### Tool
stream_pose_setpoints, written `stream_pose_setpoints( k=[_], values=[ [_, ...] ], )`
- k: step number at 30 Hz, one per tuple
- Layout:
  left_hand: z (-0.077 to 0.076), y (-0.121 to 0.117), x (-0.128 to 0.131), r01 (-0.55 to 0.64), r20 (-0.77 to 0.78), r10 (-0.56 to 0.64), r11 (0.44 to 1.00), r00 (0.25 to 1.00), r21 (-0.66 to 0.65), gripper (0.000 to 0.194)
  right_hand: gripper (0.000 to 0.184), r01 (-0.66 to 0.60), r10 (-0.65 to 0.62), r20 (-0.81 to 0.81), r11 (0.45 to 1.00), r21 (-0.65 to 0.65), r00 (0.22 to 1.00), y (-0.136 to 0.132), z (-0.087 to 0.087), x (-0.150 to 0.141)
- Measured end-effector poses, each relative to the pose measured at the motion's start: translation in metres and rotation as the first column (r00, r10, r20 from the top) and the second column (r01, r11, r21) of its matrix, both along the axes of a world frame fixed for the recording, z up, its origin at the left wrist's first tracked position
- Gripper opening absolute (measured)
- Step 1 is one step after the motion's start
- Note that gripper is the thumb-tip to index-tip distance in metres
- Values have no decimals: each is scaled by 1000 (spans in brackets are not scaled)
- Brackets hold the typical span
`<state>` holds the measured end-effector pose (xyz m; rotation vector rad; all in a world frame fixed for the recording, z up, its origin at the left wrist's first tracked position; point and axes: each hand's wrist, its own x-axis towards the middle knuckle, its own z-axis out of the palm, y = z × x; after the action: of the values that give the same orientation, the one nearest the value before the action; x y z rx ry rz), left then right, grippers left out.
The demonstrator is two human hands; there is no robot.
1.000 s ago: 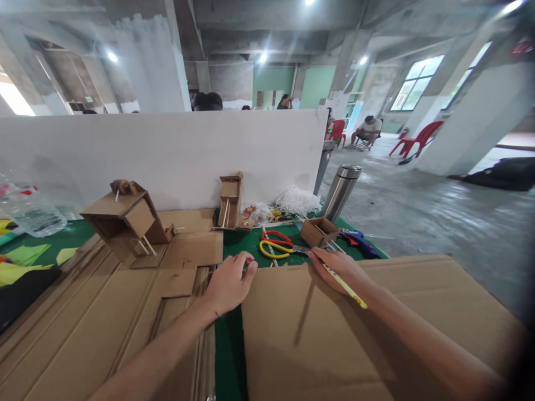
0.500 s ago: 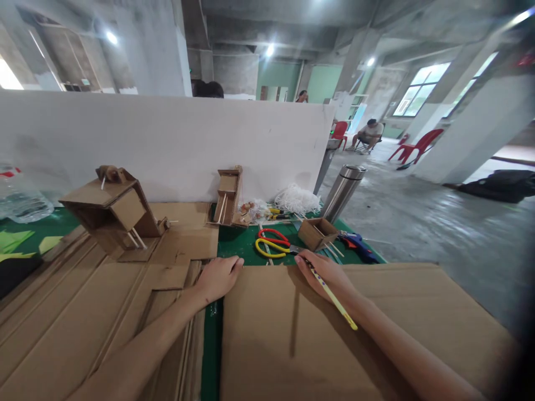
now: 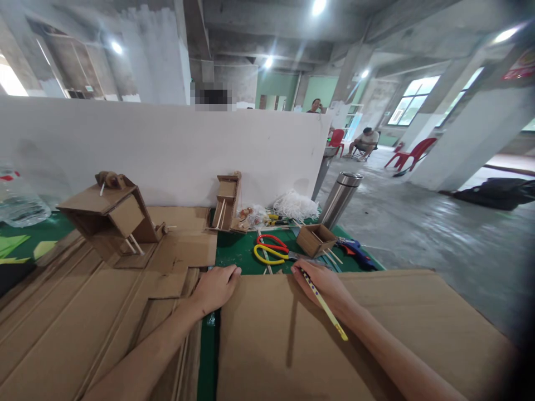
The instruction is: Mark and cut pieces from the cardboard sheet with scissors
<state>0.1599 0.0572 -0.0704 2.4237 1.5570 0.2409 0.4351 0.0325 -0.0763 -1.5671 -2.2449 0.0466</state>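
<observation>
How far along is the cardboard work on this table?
Looks done: the large model, tall model and small box stand assembled, each with sticks.
In hand: the right hand holds a pencil; the left hand rests at the sheet's edge.
Probably left: marking and cutting, as the sheet shows no clear lines.

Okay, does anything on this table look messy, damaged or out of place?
The white string lies in a loose tangle beside the steel flask. The flask looks tilted, though lens distortion may cause that. I can't see any spill.
</observation>
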Motion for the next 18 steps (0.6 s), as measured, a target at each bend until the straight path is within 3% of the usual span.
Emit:
stream_pose_setpoints(
  k=[18],
  values=[
    [-5,3,-1,8,-20,-8,1000,1000,0,42,25,12,-11,36,999,-35,999,2,-2,2]
  ],
)
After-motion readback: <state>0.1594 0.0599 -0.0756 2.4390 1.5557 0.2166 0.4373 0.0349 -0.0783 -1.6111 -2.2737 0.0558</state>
